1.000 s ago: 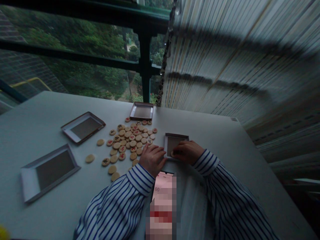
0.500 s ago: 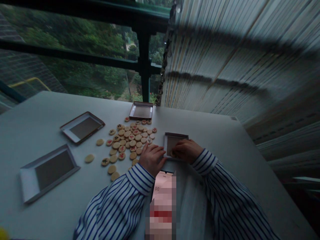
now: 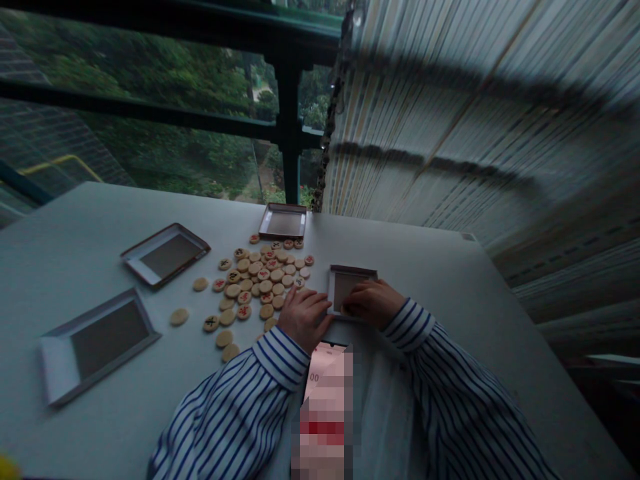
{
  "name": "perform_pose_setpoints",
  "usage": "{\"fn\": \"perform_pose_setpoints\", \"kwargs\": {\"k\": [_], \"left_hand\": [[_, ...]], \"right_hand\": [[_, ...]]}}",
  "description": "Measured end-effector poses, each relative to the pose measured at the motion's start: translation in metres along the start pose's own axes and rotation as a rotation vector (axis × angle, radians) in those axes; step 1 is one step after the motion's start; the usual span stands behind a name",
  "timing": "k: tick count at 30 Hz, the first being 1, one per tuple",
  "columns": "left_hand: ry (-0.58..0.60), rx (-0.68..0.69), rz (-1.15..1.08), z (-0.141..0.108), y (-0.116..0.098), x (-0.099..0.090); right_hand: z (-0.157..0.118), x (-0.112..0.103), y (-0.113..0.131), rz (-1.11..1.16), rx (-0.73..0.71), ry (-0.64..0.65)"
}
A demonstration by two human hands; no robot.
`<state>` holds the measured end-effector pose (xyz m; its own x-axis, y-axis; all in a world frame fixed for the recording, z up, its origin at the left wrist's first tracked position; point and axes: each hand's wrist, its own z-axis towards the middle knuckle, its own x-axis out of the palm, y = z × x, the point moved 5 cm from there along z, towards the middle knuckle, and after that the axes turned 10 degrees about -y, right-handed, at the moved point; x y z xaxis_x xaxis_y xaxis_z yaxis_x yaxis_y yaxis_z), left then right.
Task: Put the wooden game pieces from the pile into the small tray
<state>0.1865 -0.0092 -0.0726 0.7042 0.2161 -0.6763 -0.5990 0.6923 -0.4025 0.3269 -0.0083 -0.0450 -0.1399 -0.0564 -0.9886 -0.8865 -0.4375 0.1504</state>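
My left hand [image 3: 305, 317] rests palm down with fingers spread, its fingertips by the left edge of a small shallow box [image 3: 353, 269]. Over that box, my right hand [image 3: 373, 301] has its fingers pinched on a round wooden piece [image 3: 346, 309], mostly covered by the fingers. Left of my left hand lies a pile of round wooden pieces [image 3: 263, 274], some plain and some with red or black characters. A few of them are close to or partly under my left hand and sleeve.
Open shallow boxes stand at the far left [image 3: 100, 347], the left [image 3: 167, 255] and the back [image 3: 283, 221] of the white table [image 3: 400, 243]. A phone [image 3: 325, 373] lies between my forearms. Windows and a string curtain [image 3: 425, 120] are behind the table.
My right hand has shifted very slightly over the small box, and its fingers cover more of the wooden piece. My left hand has not visibly moved.
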Motion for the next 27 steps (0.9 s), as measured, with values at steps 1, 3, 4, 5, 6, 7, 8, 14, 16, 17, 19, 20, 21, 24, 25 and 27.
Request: {"fn": "perform_pose_setpoints", "kwargs": {"k": [1, 3, 4, 5, 6, 7, 8, 14, 16, 17, 19, 20, 21, 24, 25, 27], "left_hand": [[-0.001, -0.001, 0.001, 0.0001, -0.0003, -0.0001], [-0.003, 0.002, 0.002, 0.0002, -0.0007, -0.0002], [-0.003, 0.003, 0.003, 0.0002, -0.0007, -0.0002], [-0.004, 0.002, 0.005, 0.0001, -0.0005, -0.0002], [-0.005, 0.002, 0.006, 0.0001, -0.0003, -0.0002], [-0.004, 0.002, 0.006, 0.0001, -0.0001, -0.0002], [0.0, 0.005, 0.004, 0.0001, -0.0002, -0.0001], [0.029, -0.008, 0.007, -0.0002, 0.0007, 0.0012], [0.033, -0.004, 0.007, -0.0005, 0.0009, 0.0014], [0.033, -0.002, 0.007, -0.0007, 0.0011, 0.0014], [0.031, 0.0, 0.007, -0.001, 0.0015, 0.0012], [0.031, -0.001, 0.007, -0.001, 0.0017, 0.0011], [0.03, -0.001, 0.007, -0.0011, 0.0017, 0.0011], [0.02, 0.002, 0.005, -0.0009, 0.0012, 0.0007], [0.016, 0.004, 0.004, -0.0008, 0.0009, 0.0006], [0.01, 0.002, 0.003, -0.0005, 0.0005, 0.0003]], "right_hand": [[-0.0001, -0.0001, 0.0003, 0.001, -0.002, -0.001], [0.0, -0.0001, 0.0005, -0.003, -0.002, 0.006], [0.0001, -0.0001, 0.0007, -0.004, -0.003, 0.011], [0.0002, -0.0003, 0.001, -0.004, -0.005, 0.015], [0.0003, -0.0006, 0.0014, -0.004, -0.006, 0.017], [0.0004, -0.0012, 0.0019, -0.003, -0.008, 0.017], [0.0005, -0.0016, 0.0024, -0.001, -0.011, 0.018], [-0.0002, -0.0024, 0.0026, -0.012, 0.006, 0.036], [-0.0004, -0.0025, 0.0028, -0.014, 0.001, 0.035], [-0.0004, -0.0024, 0.003, -0.015, -0.003, 0.037], [-0.0003, -0.0024, 0.0031, -0.016, -0.005, 0.04], [-0.0002, -0.0023, 0.0032, -0.016, -0.006, 0.043], [0.0, -0.0023, 0.0032, -0.015, -0.005, 0.044], [0.0001, -0.0026, 0.0036, -0.012, -0.006, 0.044], [0.0, -0.0028, 0.0038, -0.011, -0.007, 0.043], [-0.0003, -0.0033, 0.0042, -0.01, -0.009, 0.037]]}}
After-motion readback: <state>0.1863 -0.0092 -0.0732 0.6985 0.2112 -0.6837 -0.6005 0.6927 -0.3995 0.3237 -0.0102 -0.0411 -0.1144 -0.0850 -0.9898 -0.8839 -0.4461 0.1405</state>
